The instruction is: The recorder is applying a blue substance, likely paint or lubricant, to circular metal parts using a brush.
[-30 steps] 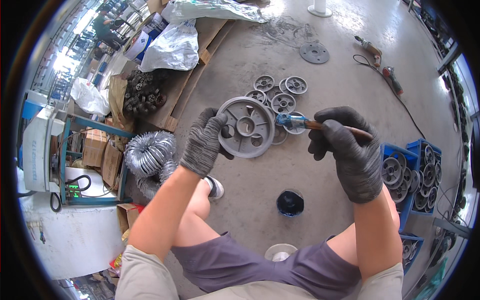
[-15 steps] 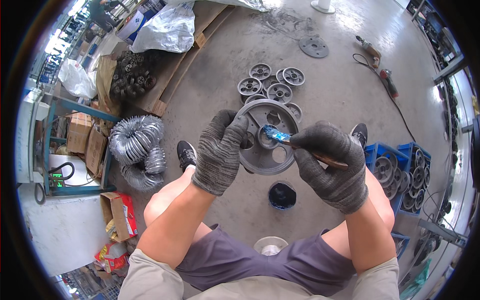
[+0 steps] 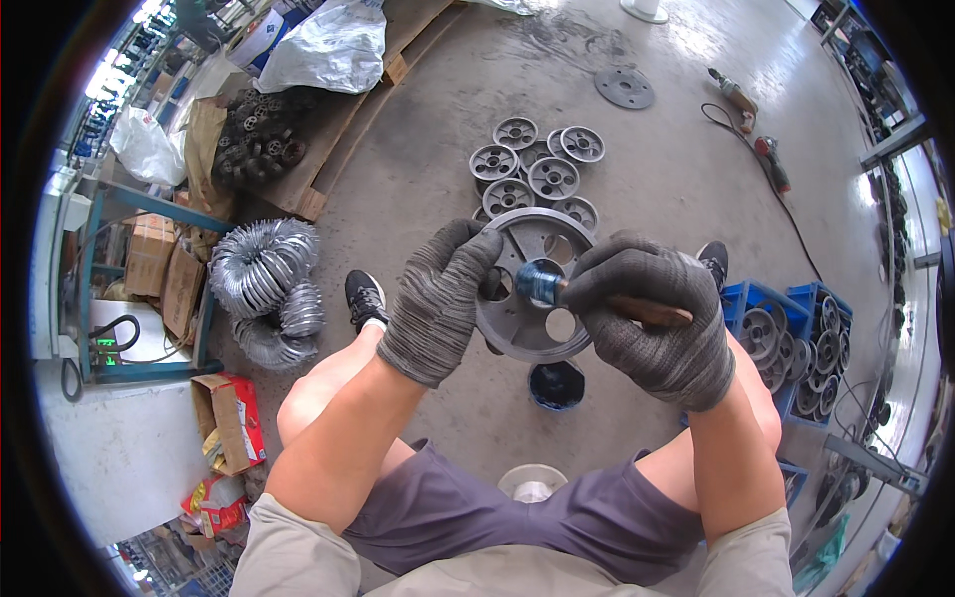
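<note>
A large grey metal wheel (image 3: pixel 517 333) with round holes and a raised hub hangs in front of me, its left rim gripped by my gloved left hand (image 3: pixel 438 303). My gloved right hand (image 3: pixel 657 313) is closed round the wooden handle of a brush (image 3: pixel 647 310). Blue grease-like stuff coats the bristles, which sit at the hub and cover its opening; how deep they reach is hidden. Below the wheel, a small pot (image 3: pixel 557 386) of dark blue stuff stands on the floor between my legs.
Several smaller grey wheels (image 3: pixel 553 178) lie piled beyond the wheel. At right are blue crates (image 3: pixel 741 298) of wheels, a corded power tool (image 3: pixel 773 164) and another tool (image 3: pixel 734 92). Silver flexible duct (image 3: pixel 264 274) lies left, near a pallet (image 3: pixel 333 164) bearing dark parts.
The brush's bristles have moved down onto the hub and now hide its opening. The wheel sits slightly lower, still in my left hand.
</note>
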`<action>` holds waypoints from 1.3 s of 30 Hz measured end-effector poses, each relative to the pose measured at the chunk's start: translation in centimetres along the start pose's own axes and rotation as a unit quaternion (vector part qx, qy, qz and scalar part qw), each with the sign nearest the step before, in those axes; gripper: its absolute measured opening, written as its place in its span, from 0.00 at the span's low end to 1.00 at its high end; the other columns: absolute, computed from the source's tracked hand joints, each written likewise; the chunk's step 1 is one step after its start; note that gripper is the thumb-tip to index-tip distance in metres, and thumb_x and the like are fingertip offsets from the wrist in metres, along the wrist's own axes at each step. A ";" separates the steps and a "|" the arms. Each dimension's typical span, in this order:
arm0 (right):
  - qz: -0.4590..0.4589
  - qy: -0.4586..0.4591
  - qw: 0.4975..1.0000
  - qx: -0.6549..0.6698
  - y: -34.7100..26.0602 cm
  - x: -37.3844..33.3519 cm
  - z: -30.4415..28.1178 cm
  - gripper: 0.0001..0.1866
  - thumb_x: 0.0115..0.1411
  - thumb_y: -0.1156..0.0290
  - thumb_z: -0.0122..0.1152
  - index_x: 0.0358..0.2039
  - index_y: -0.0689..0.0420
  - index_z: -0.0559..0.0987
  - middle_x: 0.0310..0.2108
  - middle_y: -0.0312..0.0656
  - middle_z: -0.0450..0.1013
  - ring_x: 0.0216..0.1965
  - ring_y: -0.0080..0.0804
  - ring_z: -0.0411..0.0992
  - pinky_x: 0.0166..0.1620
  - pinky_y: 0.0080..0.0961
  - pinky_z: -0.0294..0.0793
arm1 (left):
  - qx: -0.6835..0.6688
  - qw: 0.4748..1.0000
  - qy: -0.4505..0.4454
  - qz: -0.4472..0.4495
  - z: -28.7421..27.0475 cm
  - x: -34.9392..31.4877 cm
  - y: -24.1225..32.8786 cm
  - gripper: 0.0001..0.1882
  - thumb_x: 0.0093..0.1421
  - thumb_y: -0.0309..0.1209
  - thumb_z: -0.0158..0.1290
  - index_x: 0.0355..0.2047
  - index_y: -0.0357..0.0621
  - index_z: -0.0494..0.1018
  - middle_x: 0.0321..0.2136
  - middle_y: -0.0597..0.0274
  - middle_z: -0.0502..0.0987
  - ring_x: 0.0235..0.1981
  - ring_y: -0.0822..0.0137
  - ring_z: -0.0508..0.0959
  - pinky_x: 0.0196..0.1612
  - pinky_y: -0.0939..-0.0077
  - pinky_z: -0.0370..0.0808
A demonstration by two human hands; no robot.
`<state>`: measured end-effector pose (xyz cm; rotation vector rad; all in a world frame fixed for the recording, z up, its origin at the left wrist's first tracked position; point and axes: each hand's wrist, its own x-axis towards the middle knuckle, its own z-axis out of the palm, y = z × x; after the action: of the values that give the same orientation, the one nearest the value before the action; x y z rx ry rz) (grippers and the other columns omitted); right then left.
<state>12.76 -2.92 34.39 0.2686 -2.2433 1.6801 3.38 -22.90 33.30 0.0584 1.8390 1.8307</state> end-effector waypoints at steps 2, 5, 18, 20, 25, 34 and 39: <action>0.083 -0.036 0.985 0.145 0.3 -0.3 -0.2 0.13 0.47 0.82 0.62 0.35 0.60 0.84 0.33 0.45 0.77 0.35 0.36 0.78 0.41 0.29 0.78 | -0.006 1.000 -0.015 -0.005 -0.3 0.2 -0.2 0.13 0.65 0.38 0.55 0.42 0.42 0.77 0.27 0.69 0.73 0.29 0.79 0.73 0.32 0.84 0.72; 0.122 -0.086 0.980 0.133 -0.5 0.1 -1.6 0.13 0.46 0.81 0.62 0.34 0.60 0.84 0.32 0.44 0.77 0.35 0.35 0.79 0.42 0.28 0.79 | -0.005 0.999 -0.034 -0.008 -0.7 0.4 -0.5 0.13 0.65 0.38 0.55 0.41 0.42 0.77 0.27 0.69 0.73 0.28 0.79 0.72 0.31 0.84 0.72; -0.048 -0.064 0.986 -0.145 -1.2 -0.4 -1.0 0.14 0.45 0.80 0.66 0.34 0.55 0.82 0.31 0.44 0.76 0.30 0.44 0.77 0.33 0.34 0.77 | 0.101 0.994 -0.029 -0.010 0.3 -0.5 0.2 0.15 0.66 0.40 0.53 0.41 0.40 0.77 0.25 0.66 0.75 0.27 0.77 0.73 0.30 0.81 0.73; -0.002 -0.097 0.965 -0.245 -1.9 -0.5 -1.0 0.12 0.45 0.78 0.66 0.33 0.54 0.81 0.31 0.44 0.76 0.28 0.46 0.77 0.30 0.34 0.76 | 0.124 0.990 -0.026 0.053 0.7 -0.8 0.0 0.15 0.66 0.39 0.53 0.41 0.39 0.76 0.26 0.65 0.76 0.27 0.76 0.74 0.31 0.79 0.74; 0.045 -0.116 0.961 -0.248 -2.4 -0.6 -0.6 0.11 0.48 0.75 0.67 0.35 0.56 0.82 0.28 0.45 0.77 0.25 0.42 0.77 0.28 0.31 0.76 | 0.239 0.943 -0.022 0.229 1.5 -1.4 -0.4 0.13 0.68 0.37 0.53 0.41 0.38 0.74 0.27 0.63 0.79 0.29 0.74 0.77 0.34 0.74 0.76; 0.244 0.117 0.941 0.203 -1.5 -0.8 -3.5 0.12 0.61 0.68 0.65 0.38 0.63 0.82 0.25 0.43 0.79 0.23 0.25 0.77 0.27 0.20 0.77 | 0.291 0.881 0.008 0.372 -0.4 -0.6 -1.2 0.12 0.71 0.36 0.49 0.45 0.39 0.72 0.30 0.62 0.79 0.29 0.73 0.77 0.34 0.73 0.75; 0.233 0.062 0.960 0.143 -2.2 -1.2 -2.6 0.10 0.60 0.70 0.64 0.39 0.61 0.83 0.27 0.39 0.79 0.27 0.21 0.76 0.32 0.19 0.77 | 0.214 0.937 0.007 0.278 0.0 -0.8 -1.3 0.14 0.71 0.38 0.50 0.45 0.40 0.73 0.31 0.66 0.78 0.30 0.77 0.76 0.35 0.77 0.74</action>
<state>15.01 -1.07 36.55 -0.3227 -2.0718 2.1916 4.51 -23.28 32.39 0.7968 2.3702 1.7162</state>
